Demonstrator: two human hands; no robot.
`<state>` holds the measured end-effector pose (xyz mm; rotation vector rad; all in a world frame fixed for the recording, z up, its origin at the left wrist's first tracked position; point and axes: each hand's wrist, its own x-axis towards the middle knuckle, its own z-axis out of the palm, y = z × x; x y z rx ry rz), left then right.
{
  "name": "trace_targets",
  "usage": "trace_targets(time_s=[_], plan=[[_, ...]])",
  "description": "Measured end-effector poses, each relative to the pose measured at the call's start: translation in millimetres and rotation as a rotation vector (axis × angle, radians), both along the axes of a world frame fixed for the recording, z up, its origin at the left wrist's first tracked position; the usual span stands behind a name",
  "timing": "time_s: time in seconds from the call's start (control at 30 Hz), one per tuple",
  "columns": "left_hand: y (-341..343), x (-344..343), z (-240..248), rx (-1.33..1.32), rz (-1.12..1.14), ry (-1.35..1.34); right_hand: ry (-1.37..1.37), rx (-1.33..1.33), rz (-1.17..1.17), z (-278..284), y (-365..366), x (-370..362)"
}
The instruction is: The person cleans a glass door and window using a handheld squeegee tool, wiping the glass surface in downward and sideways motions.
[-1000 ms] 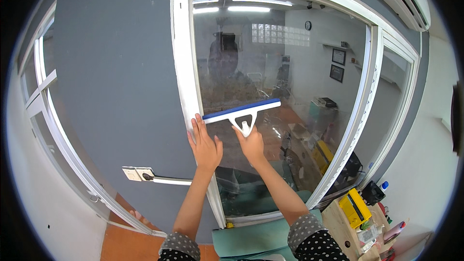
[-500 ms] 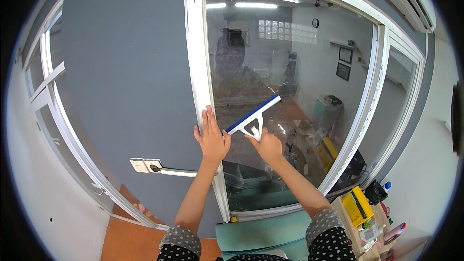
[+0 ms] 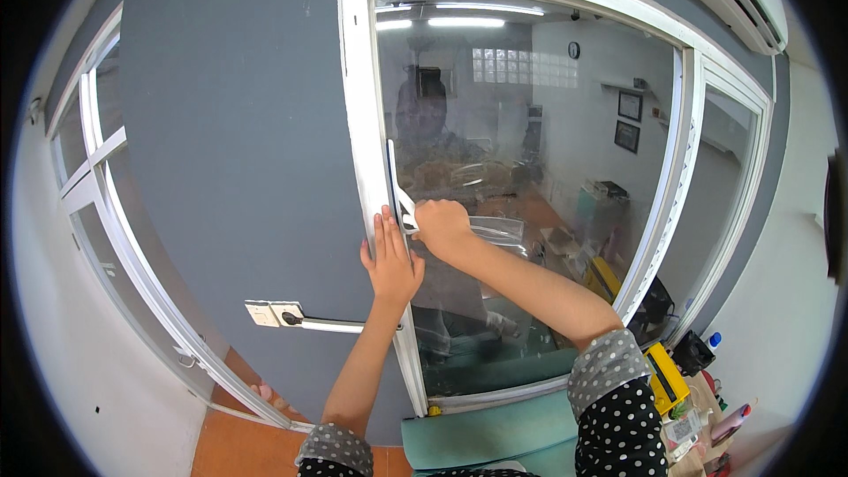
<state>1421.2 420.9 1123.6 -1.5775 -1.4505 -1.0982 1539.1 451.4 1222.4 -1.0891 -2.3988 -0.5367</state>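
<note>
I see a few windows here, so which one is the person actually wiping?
The big middle window, edged by the white frame. The right hand holds a squeegee upright on its glass; the left hand presses the frame.

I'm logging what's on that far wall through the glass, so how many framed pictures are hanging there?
2. One framed picture hangs high on the white wall seen through the window glass, and the second framed picture sits just below it. Others may be hidden beyond the window frame.

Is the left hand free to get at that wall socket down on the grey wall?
Probably yes. The left hand lies flat on the window frame, holding nothing, and the socket sits lower left on the bare wall with nothing between.
</note>
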Motion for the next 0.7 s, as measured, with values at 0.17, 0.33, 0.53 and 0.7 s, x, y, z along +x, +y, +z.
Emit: trace_targets(time_s=[0.17,0.33,0.53,0.7], plan=[[-3,2,2,-0.021,0.078,-0.005,0.007,0.042,0.060,2,13,17],[-1,9,2,-0.009,0.104,-0.021,0.083,-0.006,0.027,5,17,49],[-4,27,7,-0.051,0.116,-0.134,0.183,0.028,-0.042,0,29,115],[-9,59,21,-0.039,0.121,-0.326,0.178,0.015,-0.117,-9,40,188]])
